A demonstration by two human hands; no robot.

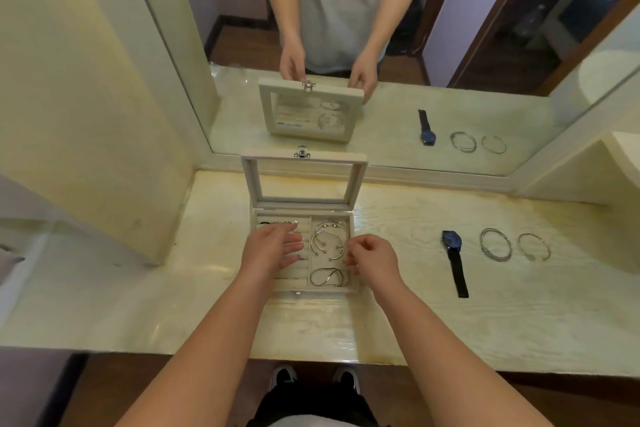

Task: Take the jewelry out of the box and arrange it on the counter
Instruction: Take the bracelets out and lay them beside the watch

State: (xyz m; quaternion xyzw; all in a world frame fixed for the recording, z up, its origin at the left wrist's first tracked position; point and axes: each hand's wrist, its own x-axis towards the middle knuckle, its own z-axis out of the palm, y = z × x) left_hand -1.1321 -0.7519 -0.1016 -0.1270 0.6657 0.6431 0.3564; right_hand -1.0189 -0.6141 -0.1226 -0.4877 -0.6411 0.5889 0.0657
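A cream jewelry box (355,282) stands open on the pale counter (415,315), its glass-windowed lid (303,180) upright. Silver open cuff bangles (327,241) lie in its upper right compartment and thinner bangles (327,277) in the lower right one. My left hand (272,248) rests flat, fingers straight, over the ring rolls on the left side. My right hand (372,255) hovers at the box's right edge with fingers curled, pinching the end of a cuff bangle. On the counter to the right lie a blue-faced watch (453,246), stacked silver bangles (496,244) and a single bangle (534,246).
A large mirror (346,28) stands behind the box and repeats the scene. A cream wall panel (86,97) juts out at the left. The counter's front edge runs just above my shoes.
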